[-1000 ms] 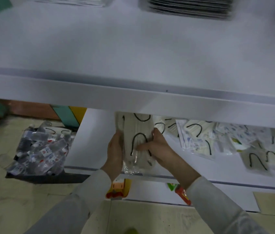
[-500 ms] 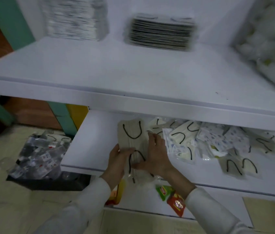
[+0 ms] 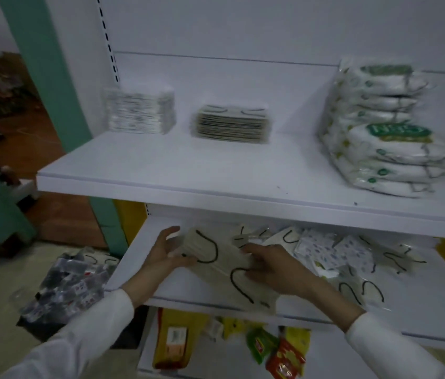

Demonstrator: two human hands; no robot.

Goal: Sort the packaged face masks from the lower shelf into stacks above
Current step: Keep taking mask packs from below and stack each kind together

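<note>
Beige mask bundle (image 3: pixel 224 266): one, with two black ear loops showing; it lies slantwise on the lower shelf (image 3: pixel 138 250) between left hand (image 3: pixel 165 253) and right hand (image 3: pixel 276 270).
Left hand: released, fingers spread, thumb touching the bundle's left end.
Right hand: laid over the bundle's right part, fingers and thumb curled round it, grasping it.
Loose masks (image 3: pixel 333 255): one heap just right of the right hand, beige with black loops and white with blue print; too blurred to count.
Upper shelf (image 3: pixel 216 170): above both hands, carrying three stacks.
White printed stack (image 3: pixel 140 112): one, above the left hand.
Beige stack (image 3: pixel 232 124): one, above the bundle.
White-and-green packs (image 3: pixel 380 149): one pile, up and right of the right hand.
Snack packets (image 3: pixel 172 337): yellow, green and red, below the hands.
Black tray (image 3: pixel 51 321): one, on the floor left of and below the left hand, full of small packets.
</note>
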